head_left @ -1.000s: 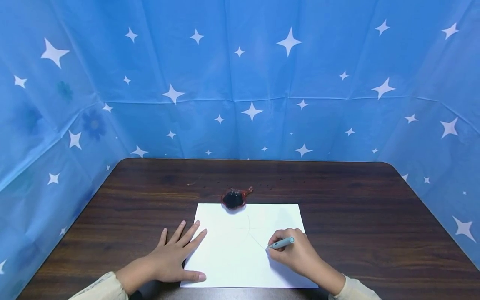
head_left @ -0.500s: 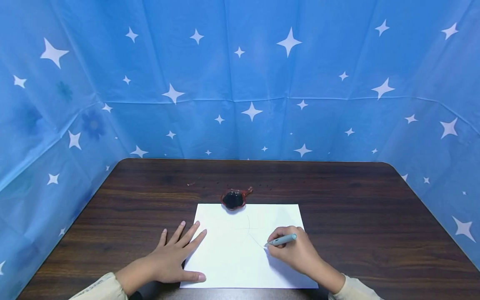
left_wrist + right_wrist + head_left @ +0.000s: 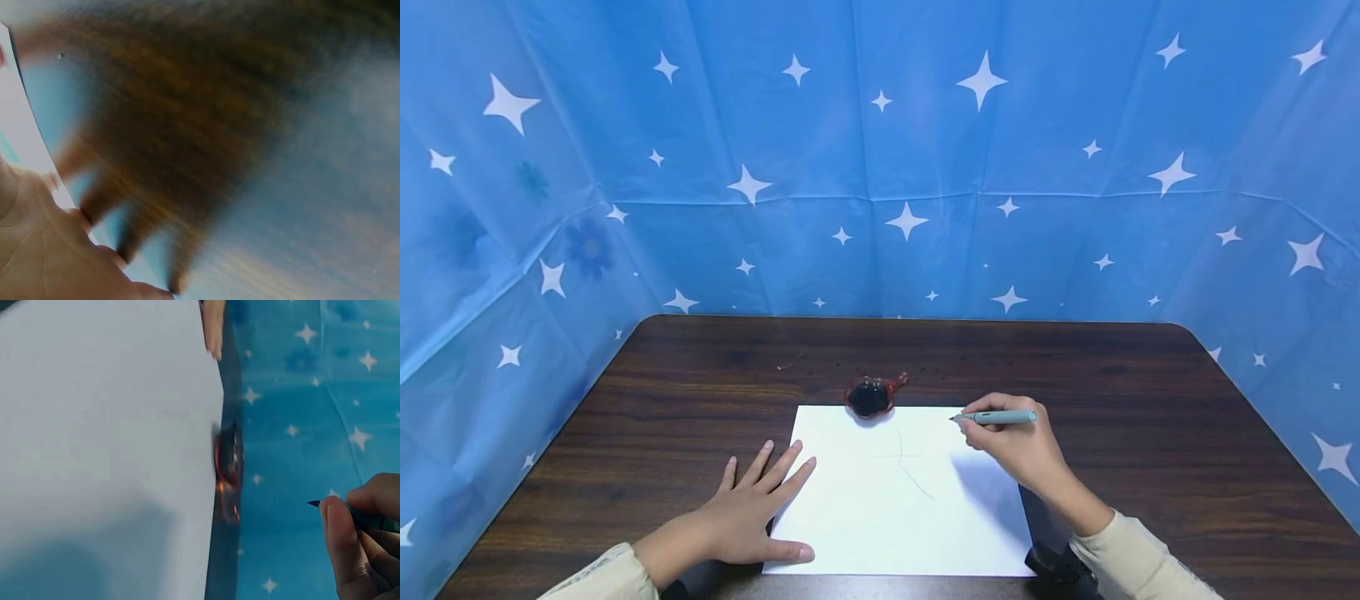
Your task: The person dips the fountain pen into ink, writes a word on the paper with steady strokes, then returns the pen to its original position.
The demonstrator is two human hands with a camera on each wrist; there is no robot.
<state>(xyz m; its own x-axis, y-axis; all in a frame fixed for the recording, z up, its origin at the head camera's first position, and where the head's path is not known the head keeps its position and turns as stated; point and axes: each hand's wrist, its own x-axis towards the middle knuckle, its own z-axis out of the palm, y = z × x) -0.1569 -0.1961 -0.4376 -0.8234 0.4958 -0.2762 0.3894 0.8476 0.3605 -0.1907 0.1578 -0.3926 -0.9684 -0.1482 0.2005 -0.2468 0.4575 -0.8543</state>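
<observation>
A white sheet of paper (image 3: 850, 525) lies on the dark wooden table, with thin lines (image 3: 916, 481) crossing near its middle and running diagonally right. The left hand (image 3: 737, 521) rests palm down with fingers spread over the sheet's left edge. Above the upper right of the paper, the right hand (image 3: 1017, 446) pinches a pale teal pen (image 3: 1009, 417). The dark tip points left and, in the right wrist view, the pen (image 3: 375, 520) appears clear of the sheet. A small reddish translucent dish with a handle (image 3: 897, 382) holds dark liquid and sits at the paper's top edge.
Small dark specks and a reddish bit (image 3: 784, 367) lie on the table (image 3: 700, 400) behind the dish. A blue curtain with white stars (image 3: 880, 167) surrounds the back and sides. A black device (image 3: 1060, 568) is at the right wrist.
The right hand has lifted from the diagonal line and moved up and right with the pen, uncovering the line's lower end. Left hand, paper and dish stay in place.
</observation>
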